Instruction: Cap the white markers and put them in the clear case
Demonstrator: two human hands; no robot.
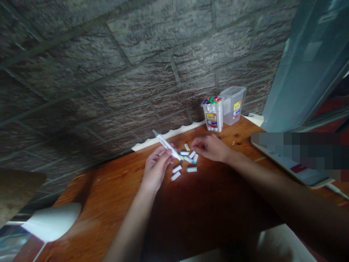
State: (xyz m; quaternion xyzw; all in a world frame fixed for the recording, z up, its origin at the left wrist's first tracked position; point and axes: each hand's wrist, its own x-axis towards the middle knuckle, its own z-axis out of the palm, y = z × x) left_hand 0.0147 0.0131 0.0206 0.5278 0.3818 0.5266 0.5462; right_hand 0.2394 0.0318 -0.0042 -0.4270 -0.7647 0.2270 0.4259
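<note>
My left hand point(156, 165) is closed around a white marker point(167, 145) that points up and to the left, its grey tip bare. My right hand point(209, 146) rests palm down on the wooden table point(207, 203), fingers curled over a scatter of several small white marker caps point(188, 160) with coloured ends. Whether its fingertips pinch a cap is hidden. The caps lie between the two hands.
A clear box full of upright markers point(212, 113) stands at the back by the brick wall point(109, 65), with an empty clear box point(233, 104) beside it. A white rounded object point(53, 221) sits at the table's left edge. A flat pale item point(308, 174) lies right.
</note>
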